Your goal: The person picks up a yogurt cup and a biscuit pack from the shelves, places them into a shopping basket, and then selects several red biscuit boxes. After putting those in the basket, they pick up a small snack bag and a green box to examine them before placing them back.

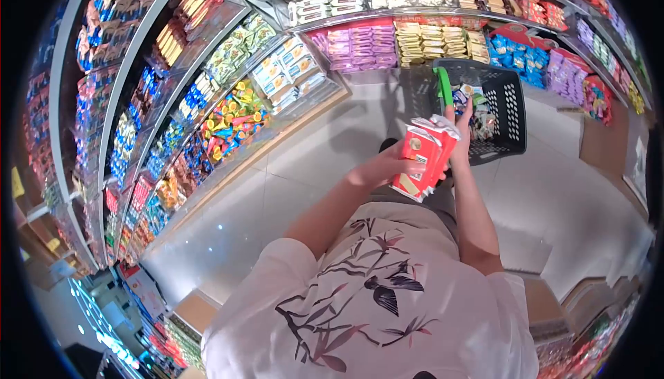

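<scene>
A small stack of red snack packets (420, 159) with pale crimped ends is held in front of my body, tilted. My left hand (387, 164) is closed around its left side, thumb across the front. Against the right side of the stack is my right hand (462, 133), its fingers pointing up and partly hidden behind the packets; it appears to hold the stack too. Just beyond my hands, a dark shopping basket (510, 113) with a green handle (443, 87) stands on the floor. Several wrapped items (482, 117) lie inside it.
Tiered shelves of packaged snacks (235, 119) run along the left. Another shelf with purple packets (356, 47), yellow packets (429, 43) and blue packets (517, 54) spans the back. Cardboard boxes (602, 137) stand at the right. Pale tiles cover the floor (297, 151).
</scene>
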The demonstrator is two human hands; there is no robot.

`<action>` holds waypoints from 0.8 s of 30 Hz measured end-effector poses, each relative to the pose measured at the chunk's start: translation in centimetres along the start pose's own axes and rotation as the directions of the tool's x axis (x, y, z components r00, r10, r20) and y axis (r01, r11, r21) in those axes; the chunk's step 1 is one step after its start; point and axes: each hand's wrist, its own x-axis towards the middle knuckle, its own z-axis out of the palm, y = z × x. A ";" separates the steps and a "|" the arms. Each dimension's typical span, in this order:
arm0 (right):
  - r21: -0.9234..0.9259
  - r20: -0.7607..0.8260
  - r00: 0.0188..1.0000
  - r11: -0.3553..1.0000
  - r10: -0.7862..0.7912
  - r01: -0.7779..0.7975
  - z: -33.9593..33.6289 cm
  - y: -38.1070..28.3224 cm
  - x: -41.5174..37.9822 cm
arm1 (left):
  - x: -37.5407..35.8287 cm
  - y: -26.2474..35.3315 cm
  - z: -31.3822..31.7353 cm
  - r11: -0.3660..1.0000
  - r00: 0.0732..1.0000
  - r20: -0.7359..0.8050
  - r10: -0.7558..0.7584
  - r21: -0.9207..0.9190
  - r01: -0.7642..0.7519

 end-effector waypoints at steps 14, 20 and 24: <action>-0.154 -0.057 0.998 0.988 -0.040 0.031 7.5 -3.8 -9.3 | -16.2 -2.9 -4.6 0.999 0.990 -0.132 0.046 0.000 -0.047; -0.099 -0.052 0.998 0.994 -0.047 0.041 11.0 -4.5 -13.4 | -27.4 -6.4 -8.0 0.997 0.987 -0.153 0.052 -0.046 -0.060; -0.155 0.036 0.999 0.987 -0.036 0.041 15.8 -5.4 -18.6 | -35.0 -7.3 -8.8 0.992 0.971 -0.232 0.050 -0.100 -0.075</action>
